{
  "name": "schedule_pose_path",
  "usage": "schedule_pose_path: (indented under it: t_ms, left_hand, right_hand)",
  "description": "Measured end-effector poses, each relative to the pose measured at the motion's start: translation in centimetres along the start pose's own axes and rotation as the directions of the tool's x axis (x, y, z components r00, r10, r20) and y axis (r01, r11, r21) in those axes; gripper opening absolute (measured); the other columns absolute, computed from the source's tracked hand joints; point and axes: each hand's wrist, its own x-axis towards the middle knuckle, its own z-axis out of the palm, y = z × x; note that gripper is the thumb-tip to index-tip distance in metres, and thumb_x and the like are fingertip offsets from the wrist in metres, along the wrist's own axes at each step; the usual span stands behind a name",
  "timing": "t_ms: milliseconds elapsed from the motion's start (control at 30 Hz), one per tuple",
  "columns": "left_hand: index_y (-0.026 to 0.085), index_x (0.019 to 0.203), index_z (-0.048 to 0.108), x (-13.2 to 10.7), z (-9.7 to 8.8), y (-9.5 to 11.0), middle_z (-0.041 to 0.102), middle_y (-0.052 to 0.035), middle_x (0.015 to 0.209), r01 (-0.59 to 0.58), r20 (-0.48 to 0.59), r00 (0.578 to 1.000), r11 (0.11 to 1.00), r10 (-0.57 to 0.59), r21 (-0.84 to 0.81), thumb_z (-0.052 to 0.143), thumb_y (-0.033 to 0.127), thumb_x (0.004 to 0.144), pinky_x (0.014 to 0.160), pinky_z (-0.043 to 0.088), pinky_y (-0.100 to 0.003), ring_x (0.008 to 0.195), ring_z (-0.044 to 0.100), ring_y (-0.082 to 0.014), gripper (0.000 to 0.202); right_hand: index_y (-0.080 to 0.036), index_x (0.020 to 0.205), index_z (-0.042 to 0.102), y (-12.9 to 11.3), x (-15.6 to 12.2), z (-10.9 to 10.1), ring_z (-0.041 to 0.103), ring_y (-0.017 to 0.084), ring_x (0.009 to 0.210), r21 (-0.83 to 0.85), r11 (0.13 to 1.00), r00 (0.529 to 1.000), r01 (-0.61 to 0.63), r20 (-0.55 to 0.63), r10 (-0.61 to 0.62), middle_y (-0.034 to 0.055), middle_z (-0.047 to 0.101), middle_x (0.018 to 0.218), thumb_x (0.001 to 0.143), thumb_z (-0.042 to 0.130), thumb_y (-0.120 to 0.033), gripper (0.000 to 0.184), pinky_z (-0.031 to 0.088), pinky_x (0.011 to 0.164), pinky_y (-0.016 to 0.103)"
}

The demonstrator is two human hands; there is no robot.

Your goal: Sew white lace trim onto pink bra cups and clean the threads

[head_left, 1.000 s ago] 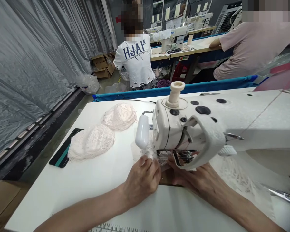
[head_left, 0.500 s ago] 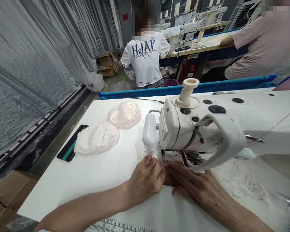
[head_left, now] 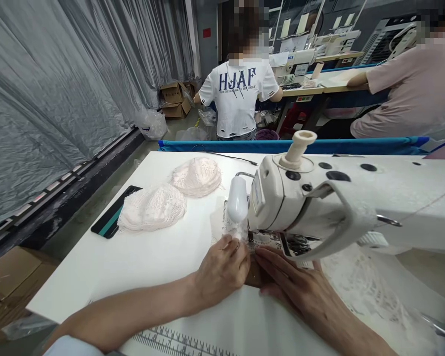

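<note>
My left hand (head_left: pixel 224 269) is closed in a pinch on pale lace fabric (head_left: pixel 235 232), just left of the needle area of a white sewing machine (head_left: pixel 282 190). My right hand (head_left: pixel 294 277) lies flat with its fingers stretched out, their tips beside the presser foot, which is mostly hidden. Between my hands a brown plate (head_left: pixel 254 274) shows on the table. A white lamp (head_left: pixel 238 200) hangs off the machine head above the lace. More lace (head_left: pixel 371 282) is spread out right of my right hand.
Two lace bra cups (head_left: pixel 152 207) lie at the left on the white table (head_left: pixel 141 267), one partly over a black and green case (head_left: pixel 109 220). A printed ruler (head_left: pixel 178 341) runs along the front edge. Beyond a blue cloth edge (head_left: pixel 289 146), two people sit at other machines.
The view has shifted a little, so the background sits further right. Both hands stay at the lace beside the needle area, with hardly any movement against the machine.
</note>
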Motion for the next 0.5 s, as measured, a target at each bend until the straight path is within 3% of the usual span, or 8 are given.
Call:
schedule_pose_path:
  t_ms: [233,333,433,500]
  left_hand:
    - [0.005,0.100,0.059,0.3,0.3,-1.2,0.063,-0.0101,0.092,0.043,0.079,0.996,0.999,-0.041,-0.031,0.046,0.002,0.087,0.089,0.047,-0.036,0.098,0.058,-0.0194,0.018]
    - [0.005,0.105,0.056,0.5,0.5,-2.0,0.063,-0.0114,0.097,0.090,0.119,0.989,0.996,-0.087,-0.023,0.049,0.018,0.091,0.092,0.045,-0.039,0.105,0.057,-0.0221,0.020]
    - [0.006,0.109,0.055,0.7,0.8,-2.5,0.061,-0.0151,0.109,0.131,0.163,0.977,0.991,-0.134,0.030,0.055,0.038,0.088,0.092,0.043,-0.042,0.108,0.056,-0.0270,0.038]
    - [0.007,0.113,0.054,0.6,0.6,-2.3,0.058,-0.0173,0.116,0.146,0.203,0.966,0.985,-0.161,0.087,0.058,0.043,0.084,0.090,0.043,-0.044,0.105,0.058,-0.0284,0.047]
  right_hand:
    - [-0.016,0.126,0.049,0.5,-0.1,0.4,0.065,0.021,0.074,0.074,0.995,0.995,-0.064,-0.072,0.069,0.0083,0.073,0.085,0.099,0.038,-0.032,0.033,0.028,0.091,0.047]
    - [-0.015,0.127,0.048,0.7,-0.2,0.6,0.065,0.021,0.073,0.090,0.992,0.993,-0.094,-0.061,0.099,0.0085,0.073,0.081,0.099,0.039,-0.032,0.034,0.027,0.090,0.048]
    - [-0.015,0.123,0.051,0.9,-0.2,0.7,0.065,0.021,0.074,0.085,0.990,0.991,-0.113,-0.063,0.119,0.0099,0.073,0.089,0.099,0.036,-0.032,0.033,0.028,0.089,0.050]
    - [-0.016,0.120,0.054,0.9,-0.1,0.8,0.065,0.021,0.077,0.058,0.992,0.991,-0.114,-0.057,0.117,0.0099,0.073,0.090,0.099,0.035,-0.032,0.032,0.028,0.090,0.051]
